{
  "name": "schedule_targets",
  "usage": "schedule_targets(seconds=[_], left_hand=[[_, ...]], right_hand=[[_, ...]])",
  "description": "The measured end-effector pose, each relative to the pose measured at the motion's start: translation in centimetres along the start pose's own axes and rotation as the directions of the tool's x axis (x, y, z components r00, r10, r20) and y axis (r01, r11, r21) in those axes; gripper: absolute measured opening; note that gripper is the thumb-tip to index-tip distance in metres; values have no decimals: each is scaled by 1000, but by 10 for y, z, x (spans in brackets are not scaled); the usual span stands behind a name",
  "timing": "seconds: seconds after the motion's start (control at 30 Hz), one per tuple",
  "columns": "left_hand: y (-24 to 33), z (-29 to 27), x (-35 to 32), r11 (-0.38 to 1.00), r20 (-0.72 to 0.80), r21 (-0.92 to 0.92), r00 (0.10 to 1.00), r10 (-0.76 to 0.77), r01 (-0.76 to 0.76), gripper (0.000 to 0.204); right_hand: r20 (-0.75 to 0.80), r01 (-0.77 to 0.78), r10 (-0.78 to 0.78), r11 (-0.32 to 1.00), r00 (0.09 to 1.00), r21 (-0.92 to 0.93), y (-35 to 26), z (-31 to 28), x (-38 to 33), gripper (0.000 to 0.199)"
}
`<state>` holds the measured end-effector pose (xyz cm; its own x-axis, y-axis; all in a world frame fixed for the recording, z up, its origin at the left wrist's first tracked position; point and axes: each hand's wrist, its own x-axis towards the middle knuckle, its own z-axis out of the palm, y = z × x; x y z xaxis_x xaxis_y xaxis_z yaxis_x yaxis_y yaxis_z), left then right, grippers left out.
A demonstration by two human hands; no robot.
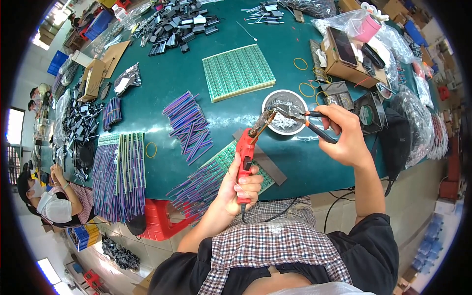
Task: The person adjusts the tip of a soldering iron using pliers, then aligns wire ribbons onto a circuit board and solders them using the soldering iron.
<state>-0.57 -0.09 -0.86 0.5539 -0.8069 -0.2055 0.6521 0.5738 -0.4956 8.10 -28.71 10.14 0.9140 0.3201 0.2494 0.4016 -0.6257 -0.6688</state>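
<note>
Left hand (240, 186) wraps our red iron (246, 156), tip over the tin (285, 112); right hand (346, 135) squeezes pliers (307, 119) at that tip; we'd keep both steady above the tabletop (172, 78).

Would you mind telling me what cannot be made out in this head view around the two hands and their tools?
- Tip of the red soldering iron held by the left hand: crusted and too small to tell what it touches.
- Jaws of the pliers in the right hand: what they pinch is too small to tell.
- Contents of the metal bowl: glare; tools cross it.
- Green circuit panel: partly hidden by the left hand and iron.
</note>
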Motion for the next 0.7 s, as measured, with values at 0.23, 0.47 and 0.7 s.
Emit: schedule_targets(seconds=[0.23, 0.47, 0.7], left_hand=[[-1, 0, 3, 982, 6, 129, 990, 138, -138, 55], [-8, 16, -7, 802, 28, 373, 869, 494, -467, 50], [-34, 32, -7, 256, 304, 732, 639, 707, -631, 26]], right_hand=[[-66, -18, 11, 994, 998, -109, -6, 5, -16, 51], [-1, -426, 443, 861, 896, -277, 23, 13, -101, 57], [-196, -516, 484, 726, 853, -455, 53, 61, -144, 71]])
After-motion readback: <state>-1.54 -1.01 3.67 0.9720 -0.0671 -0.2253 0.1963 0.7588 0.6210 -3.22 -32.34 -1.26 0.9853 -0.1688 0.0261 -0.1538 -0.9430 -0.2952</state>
